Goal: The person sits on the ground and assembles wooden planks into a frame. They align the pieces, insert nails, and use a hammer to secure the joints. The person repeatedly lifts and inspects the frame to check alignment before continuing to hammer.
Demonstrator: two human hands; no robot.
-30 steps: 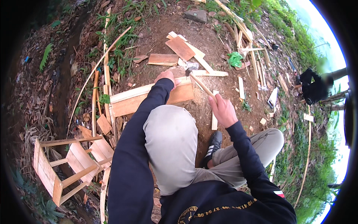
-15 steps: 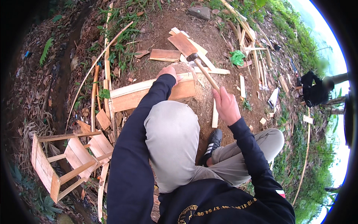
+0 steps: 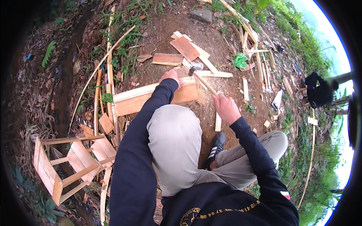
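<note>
My right hand (image 3: 226,108) is closed round the wooden handle of a hammer (image 3: 206,84). The dark hammer head is down at the right end of a long piece made of wooden boards (image 3: 185,93), close to its upper edge. On that same edge, just left of the hammer head, my left hand (image 3: 170,76) grips the boards. Its fingers reach over the far side and are partly hidden; the sleeve covers the wrist. Whether a nail is under the hammer head is too small to tell.
Loose planks (image 3: 184,48) lie on the soil beyond the boards. At the lower left a wooden shelf-like frame (image 3: 81,160) rests on its side. To the right are a handsaw (image 3: 277,100), a green plastic bag (image 3: 240,60) and a stick pile. Another person (image 3: 320,90) is at far right.
My right hand has brought the hammer down and slightly nearer, so its head meets the boards' right end. My left hand stays on the boards.
</note>
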